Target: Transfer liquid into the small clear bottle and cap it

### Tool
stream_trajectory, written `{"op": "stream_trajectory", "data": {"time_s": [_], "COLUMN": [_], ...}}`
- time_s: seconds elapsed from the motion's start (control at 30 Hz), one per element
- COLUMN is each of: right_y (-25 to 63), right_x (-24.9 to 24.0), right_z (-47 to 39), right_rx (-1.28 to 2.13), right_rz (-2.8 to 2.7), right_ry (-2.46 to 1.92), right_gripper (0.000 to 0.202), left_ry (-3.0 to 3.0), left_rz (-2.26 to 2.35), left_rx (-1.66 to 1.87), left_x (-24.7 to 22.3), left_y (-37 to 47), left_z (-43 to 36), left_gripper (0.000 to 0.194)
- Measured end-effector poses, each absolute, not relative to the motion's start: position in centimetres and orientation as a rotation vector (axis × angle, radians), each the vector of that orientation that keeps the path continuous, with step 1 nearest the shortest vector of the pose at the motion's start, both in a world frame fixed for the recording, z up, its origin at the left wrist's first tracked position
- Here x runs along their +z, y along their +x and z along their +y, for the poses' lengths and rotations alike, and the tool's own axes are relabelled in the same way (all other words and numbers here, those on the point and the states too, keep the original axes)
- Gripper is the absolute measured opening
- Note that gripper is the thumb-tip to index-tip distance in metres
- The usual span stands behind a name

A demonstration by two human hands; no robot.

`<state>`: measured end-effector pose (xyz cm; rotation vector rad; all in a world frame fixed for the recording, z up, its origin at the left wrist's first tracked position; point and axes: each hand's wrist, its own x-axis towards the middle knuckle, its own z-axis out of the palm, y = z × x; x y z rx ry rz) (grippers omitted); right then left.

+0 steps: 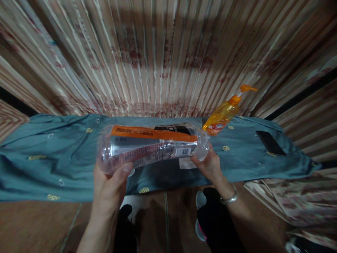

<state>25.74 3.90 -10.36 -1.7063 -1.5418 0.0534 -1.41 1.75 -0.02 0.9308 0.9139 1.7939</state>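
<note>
A large clear plastic bottle [147,146] lies sideways in the air above the cloth-covered surface. Its label has an orange band, a grey-black part and a barcode. My left hand [112,182] grips the wide bottom end, thumb on the near side. Around the narrower neck end closes my right hand [207,161], with a silver band at the wrist. The far fingers of both hands are partly hidden behind the bottle. Just beyond the neck stands an orange pump bottle [222,114] with yellow-orange liquid.
A teal cloth [65,151] with yellow pineapple prints covers the long narrow surface. A black phone [270,143] lies on it at the right. Under the clear bottle, a white paper-like piece [187,163] shows partly. Pleated patterned curtains [163,63] hang behind; the tiled floor is below.
</note>
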Motion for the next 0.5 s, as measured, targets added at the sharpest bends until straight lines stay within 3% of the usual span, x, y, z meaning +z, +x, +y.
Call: {"op": "stream_trajectory", "data": {"time_s": [0.5], "right_y": [25.73], "right_x": [-10.39], "right_z": [3.92], "right_rx": [0.045], "right_rz": [-1.543], "right_ry": [-1.721], "right_gripper": [0.069], "left_ry": [0.951], "left_rz": [0.905], "left_rx": [1.801], "left_x": [0.2], "left_y": [-1.4], "left_z": [1.6], "left_gripper": [0.053]}}
